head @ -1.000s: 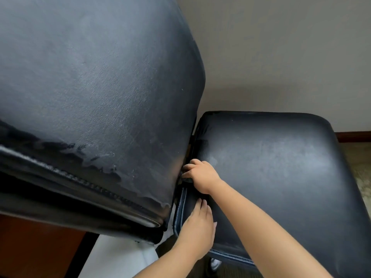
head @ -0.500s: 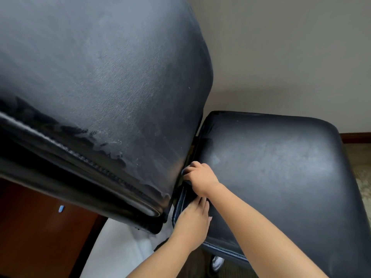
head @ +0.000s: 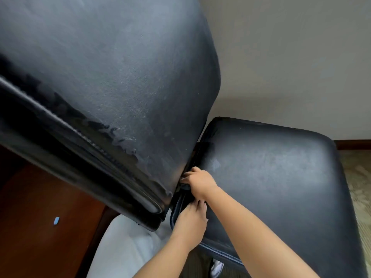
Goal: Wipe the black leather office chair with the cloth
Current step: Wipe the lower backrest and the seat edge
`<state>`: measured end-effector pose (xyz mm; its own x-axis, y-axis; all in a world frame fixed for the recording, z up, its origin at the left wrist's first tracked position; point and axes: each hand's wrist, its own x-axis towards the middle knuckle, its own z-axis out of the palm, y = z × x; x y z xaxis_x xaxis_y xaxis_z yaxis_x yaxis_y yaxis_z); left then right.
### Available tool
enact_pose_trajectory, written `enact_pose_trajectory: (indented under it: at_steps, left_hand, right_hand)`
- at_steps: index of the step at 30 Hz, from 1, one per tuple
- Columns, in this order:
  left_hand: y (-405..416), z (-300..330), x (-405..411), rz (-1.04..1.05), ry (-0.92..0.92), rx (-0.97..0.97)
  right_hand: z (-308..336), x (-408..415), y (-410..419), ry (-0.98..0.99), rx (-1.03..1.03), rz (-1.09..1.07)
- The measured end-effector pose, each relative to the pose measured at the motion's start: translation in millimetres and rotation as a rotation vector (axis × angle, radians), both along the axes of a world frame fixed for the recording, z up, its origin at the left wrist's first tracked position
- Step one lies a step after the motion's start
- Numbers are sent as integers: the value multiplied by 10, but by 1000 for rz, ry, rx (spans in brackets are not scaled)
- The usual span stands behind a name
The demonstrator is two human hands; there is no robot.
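**Item: crease between seat and backrest, hands at work**

Nearest, lower centre of frame: left hand (head: 190,221), fingers nearly straight and close together, laid flat on the rear edge of the black leather seat cushion (head: 271,177), tips toward the gap. It holds nothing that shows.

Just above it, centre of frame: right hand (head: 197,182), fingers (head: 186,175) curled down into the crease where the seat meets the broad black leather backrest (head: 110,77). A dark fold shows under the knuckles; whether that is the cloth or chair trim cannot be told, and the cloth is nowhere plainly visible.

Step in hand, as judged: cleaning the crease, the left hand pressing the seat down to open it. The next move likely calls for drawing the right hand along the gap under steady pressure.

Upper left: backrest fills the frame, grey with dust, leather flaking along its lower seam.

Lower left: reddish-brown wooden surface (head: 40,227) carrying a small blue tab (head: 56,221).

Farthest: beige wall (head: 291,57).
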<state>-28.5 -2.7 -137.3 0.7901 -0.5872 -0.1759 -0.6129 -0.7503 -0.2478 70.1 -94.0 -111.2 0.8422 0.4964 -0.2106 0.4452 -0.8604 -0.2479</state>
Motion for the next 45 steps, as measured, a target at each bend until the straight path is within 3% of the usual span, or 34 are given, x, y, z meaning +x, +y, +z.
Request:
enact_pose_trajectory:
  at_steps: [6, 13, 15, 18, 22, 26, 28, 32, 35, 37, 41, 45]
  left_hand:
    - [81, -177, 56, 4, -29, 75]
    - [146, 118, -229, -63, 64, 120]
    - [215, 202, -300, -96, 105, 144]
    - [246, 257, -367, -41, 133, 97]
    - [304, 330, -428, -62, 120, 74]
    - [427, 348, -480, -120, 105, 2]
    - [567, 337, -517, -170, 123, 9]
    - [815, 349, -463, -406, 90, 213]
    - [969, 446, -339, -562, -139, 341]
    - [1035, 620, -236, -588, -187, 449]
    - [1205, 675, -195, -749, -324, 849]
    - [1224, 726, -190, -850, -357, 899]
  right_hand:
    - [83, 44, -24, 74, 89, -123]
    - [32, -95, -2, 23, 26, 117]
    - [-4, -48, -50, -5, 1, 91]
    - [-82, -148, 65, -68, 21, 5]
    - [-143, -331, 150, -39, 32, 187]
    - [-92, -273, 86, -111, 6, 22]
    - [-92, -347, 148, -126, -59, 136]
    - [-80, -351, 32, -108, -23, 83]
    - [-89, -400, 67, -105, 11, 47]
    - [-86, -413, 75, -95, 32, 31]
    - [-101, -534, 145, -118, 61, 37]
    - [-50, -599, 45, -96, 37, 187]
